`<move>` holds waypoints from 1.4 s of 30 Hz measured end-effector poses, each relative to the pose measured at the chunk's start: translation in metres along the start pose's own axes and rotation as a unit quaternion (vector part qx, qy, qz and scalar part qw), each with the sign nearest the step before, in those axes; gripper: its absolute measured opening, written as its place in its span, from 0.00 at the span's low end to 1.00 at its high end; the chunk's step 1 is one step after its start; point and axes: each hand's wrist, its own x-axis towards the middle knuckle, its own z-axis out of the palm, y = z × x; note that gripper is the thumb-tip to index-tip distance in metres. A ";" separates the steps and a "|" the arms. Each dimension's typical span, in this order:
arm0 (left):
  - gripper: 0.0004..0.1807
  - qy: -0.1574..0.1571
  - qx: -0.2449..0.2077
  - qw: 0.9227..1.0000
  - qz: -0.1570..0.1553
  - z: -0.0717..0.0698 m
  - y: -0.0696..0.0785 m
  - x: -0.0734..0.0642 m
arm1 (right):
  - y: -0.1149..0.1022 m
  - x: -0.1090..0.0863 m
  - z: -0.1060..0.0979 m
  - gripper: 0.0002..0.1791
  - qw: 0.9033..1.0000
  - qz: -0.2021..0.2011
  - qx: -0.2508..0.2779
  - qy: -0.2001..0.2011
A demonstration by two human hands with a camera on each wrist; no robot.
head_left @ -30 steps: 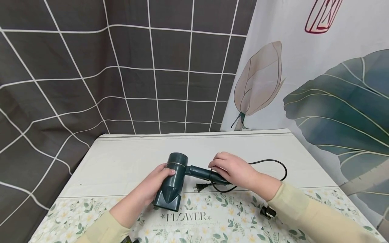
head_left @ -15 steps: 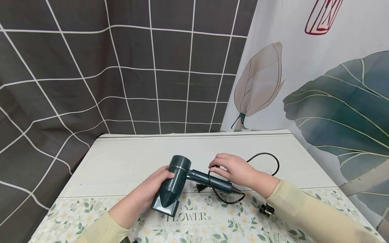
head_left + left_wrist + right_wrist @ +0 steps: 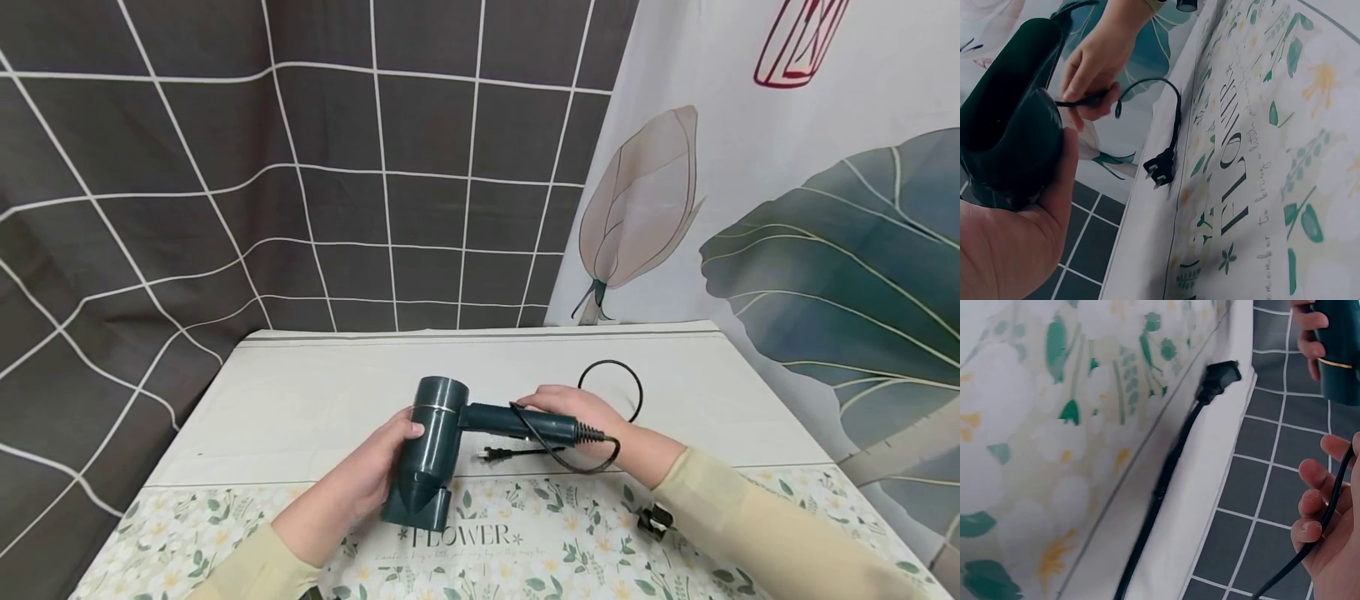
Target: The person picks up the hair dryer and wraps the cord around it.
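Note:
My left hand (image 3: 367, 467) grips the barrel of a dark green hair dryer (image 3: 435, 450), its thumb on the near side. The dryer's wide nozzle (image 3: 1007, 112) faces the left wrist camera. Its handle points right in the head view, overlapping the fingers of my right hand (image 3: 596, 412). That hand pinches the black power cord (image 3: 1334, 500) near the handle, with its fingers curled. From the handle's end the cord bends back across the handle, and another loop rises behind the right wrist. Below the handle, the two-pin plug (image 3: 492, 454) lies on the table.
A white and floral cloth (image 3: 360, 367) printed "FLOWER" covers the table. Behind it hangs a dark grid-patterned curtain (image 3: 427, 208). A pale curtain with leaf prints (image 3: 840, 250) hangs at the right.
The dryer has tilted and its handle now passes in front of my right hand, which was over it before. The cord's rear loop has shrunk and shifted left. The left hand keeps its grip.

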 end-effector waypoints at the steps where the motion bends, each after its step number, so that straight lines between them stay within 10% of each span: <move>1: 0.40 0.000 -0.008 1.000 0.001 0.000 0.000 0.000 | 0.000 -0.001 0.001 0.11 1.000 0.006 0.029 0.002; 11: 0.39 -0.029 -0.090 0.995 0.035 0.000 -0.001 0.004 | 0.000 -0.010 0.010 0.19 0.987 0.106 -0.106 -0.050; 23: 0.41 0.071 -0.088 0.992 0.056 0.003 -0.005 0.012 | -0.005 -0.012 0.011 0.19 0.990 0.069 -0.115 -0.037; 42: 0.44 0.105 -0.041 0.992 0.064 -0.026 -0.002 0.013 | -0.004 -0.022 0.000 0.10 0.989 -0.004 -0.149 0.021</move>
